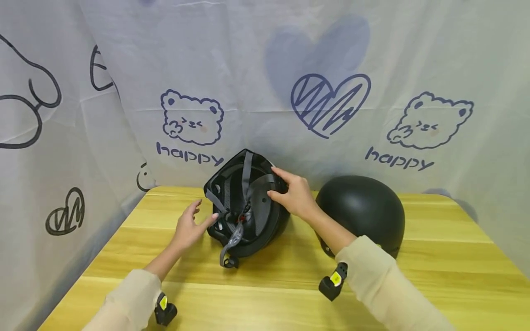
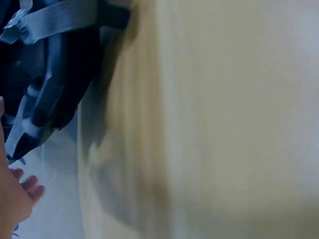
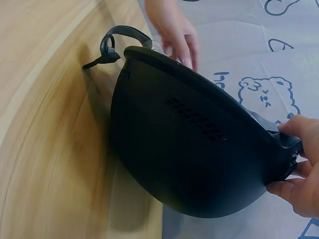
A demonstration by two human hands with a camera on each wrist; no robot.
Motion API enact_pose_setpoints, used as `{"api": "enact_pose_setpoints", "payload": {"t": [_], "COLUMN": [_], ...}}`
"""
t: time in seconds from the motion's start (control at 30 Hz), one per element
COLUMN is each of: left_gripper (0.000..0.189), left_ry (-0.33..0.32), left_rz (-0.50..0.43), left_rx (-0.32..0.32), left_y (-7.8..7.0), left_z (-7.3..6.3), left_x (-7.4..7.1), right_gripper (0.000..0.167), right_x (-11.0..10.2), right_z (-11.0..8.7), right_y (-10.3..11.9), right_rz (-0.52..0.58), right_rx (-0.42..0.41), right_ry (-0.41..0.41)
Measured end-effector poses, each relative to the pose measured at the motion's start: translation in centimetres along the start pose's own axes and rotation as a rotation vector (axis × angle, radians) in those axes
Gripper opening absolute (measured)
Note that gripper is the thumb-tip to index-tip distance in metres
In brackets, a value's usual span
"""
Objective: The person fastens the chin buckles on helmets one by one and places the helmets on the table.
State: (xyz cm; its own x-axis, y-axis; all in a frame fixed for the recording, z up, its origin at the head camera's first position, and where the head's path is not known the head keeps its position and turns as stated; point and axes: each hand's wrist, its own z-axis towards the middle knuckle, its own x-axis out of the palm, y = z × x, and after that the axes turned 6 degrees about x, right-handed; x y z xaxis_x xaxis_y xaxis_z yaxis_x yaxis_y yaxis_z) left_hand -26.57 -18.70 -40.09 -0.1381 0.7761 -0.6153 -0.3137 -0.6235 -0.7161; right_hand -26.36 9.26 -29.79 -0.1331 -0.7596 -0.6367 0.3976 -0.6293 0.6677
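A black helmet is tipped up on the table, its lined inside and grey chin straps turned toward me. My right hand pinches its upper right rim, thumb inside and fingers behind. In the right wrist view, the right hand grips one end of the helmet shell. My left hand is at the helmet's left side with fingers spread; its thumb tip reaches the edge, and I cannot tell whether it touches. A second black helmet sits dome up, right of the first.
Both helmets are on a yellow wood-grain table. A white cloth printed with hearts and bears hangs behind it and along the left. Each wrist wears a small black camera; the right camera hangs below its sleeve.
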Motion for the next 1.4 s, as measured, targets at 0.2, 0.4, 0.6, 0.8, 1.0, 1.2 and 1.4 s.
{"api": "enact_pose_setpoints", "payload": {"t": [0.2,0.4,0.6,0.8,1.0,1.2,1.4], "left_gripper": [0.067,0.052,0.046,0.043,0.042,0.043,0.043], "left_ry": [-0.120,-0.126,-0.086,-0.013,0.039,0.027,-0.008], "left_rz": [0.084,0.226,0.274,0.300,0.319,0.320,0.335], "left_rx": [0.280,0.610,0.832,0.829,0.739,0.702,0.706], "left_y": [0.0,0.2,0.4,0.3,0.6,0.9,1.1], "left_z": [0.9,1.2,1.9,2.2,2.3,2.5,2.4], "left_x": [0.0,1.0,1.7,1.8,1.7,1.6,1.8], "right_gripper": [0.058,0.059,0.059,0.058,0.059,0.059,0.059], "right_x": [0.2,0.2,0.4,0.4,0.2,0.1,0.2], "right_z": [0.0,0.2,0.2,0.2,0.1,0.0,-0.1], "right_y": [0.5,0.9,1.0,1.0,0.9,0.7,0.7], "right_rz": [-0.016,-0.031,-0.028,-0.024,-0.019,-0.021,-0.029], "right_rx": [-0.005,-0.039,-0.069,-0.082,-0.076,-0.079,-0.089], "right_ry": [0.021,0.035,0.042,0.035,0.035,0.035,0.034]}}
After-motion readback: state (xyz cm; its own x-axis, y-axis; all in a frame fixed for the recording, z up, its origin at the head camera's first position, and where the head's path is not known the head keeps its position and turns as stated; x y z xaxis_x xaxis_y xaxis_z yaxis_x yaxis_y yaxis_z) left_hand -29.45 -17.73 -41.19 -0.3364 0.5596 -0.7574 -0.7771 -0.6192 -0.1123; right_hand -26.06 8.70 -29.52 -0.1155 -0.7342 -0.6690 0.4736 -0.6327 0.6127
